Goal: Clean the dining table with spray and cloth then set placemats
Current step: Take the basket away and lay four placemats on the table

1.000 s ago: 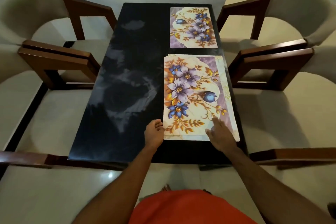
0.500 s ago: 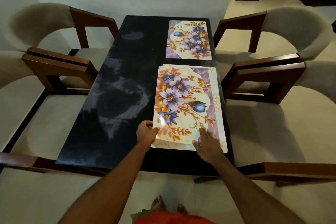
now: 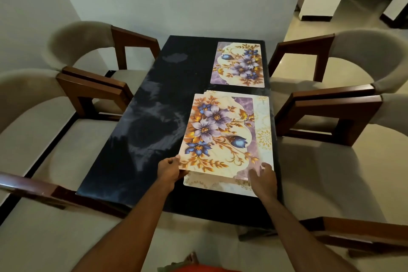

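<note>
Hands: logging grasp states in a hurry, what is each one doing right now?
Left hand: pinching the near left corner of the top placemat.
Right hand: fingers resting on the placemat stack; grip cannot be told.

A floral placemat [image 3: 217,132] lies shifted left atop a pale stack [image 3: 262,130]; another placemat [image 3: 239,64] lies flat beyond on the dark table [image 3: 141,130].
</note>
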